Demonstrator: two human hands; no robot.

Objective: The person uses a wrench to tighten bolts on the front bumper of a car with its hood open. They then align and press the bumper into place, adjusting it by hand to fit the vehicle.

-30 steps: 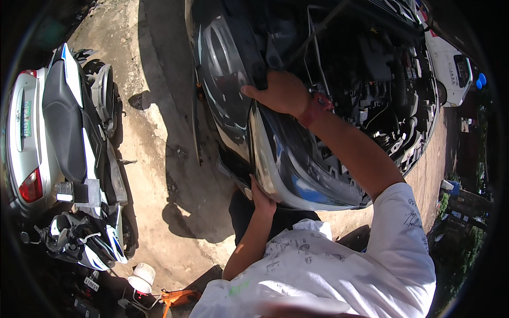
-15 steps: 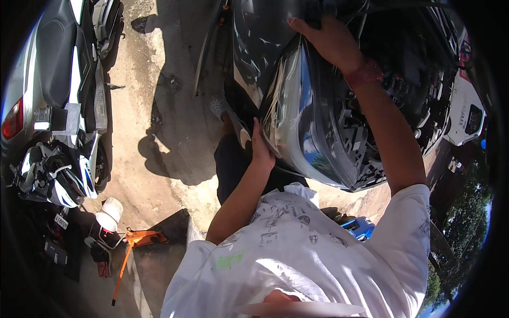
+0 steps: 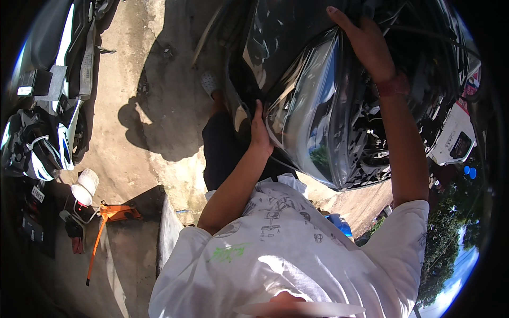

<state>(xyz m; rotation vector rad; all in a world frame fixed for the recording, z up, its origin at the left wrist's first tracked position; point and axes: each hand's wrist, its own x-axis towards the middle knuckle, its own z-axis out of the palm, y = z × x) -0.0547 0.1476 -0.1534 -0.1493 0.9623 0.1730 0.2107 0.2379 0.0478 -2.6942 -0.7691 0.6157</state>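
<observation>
A large clear headlight (image 3: 318, 114) sits at the front corner of a dark car, beside a glossy black body panel (image 3: 283, 50). My left hand (image 3: 260, 130) grips the headlight's near-left edge, its fingers reaching along the seam and partly hidden. Over the headlight's far end, my right hand (image 3: 366, 45) has its thumb stretched toward the black panel. The other fingers of that hand bend down behind the headlight, mostly out of sight. A red band (image 3: 393, 85) circles my right wrist.
The car's exposed front (image 3: 371, 143) lies right of the headlight. Parked motorcycles (image 3: 45, 138) line the left side. An orange floor jack (image 3: 114, 213) and a white bucket (image 3: 85, 185) stand at lower left. A white vehicle (image 3: 453, 140) is at far right.
My view has shifted, so the motorcycles and jack appear farther left and the right hand farther right. Both hands stay at the headlight, and its far end sits slightly differently against the panel.
</observation>
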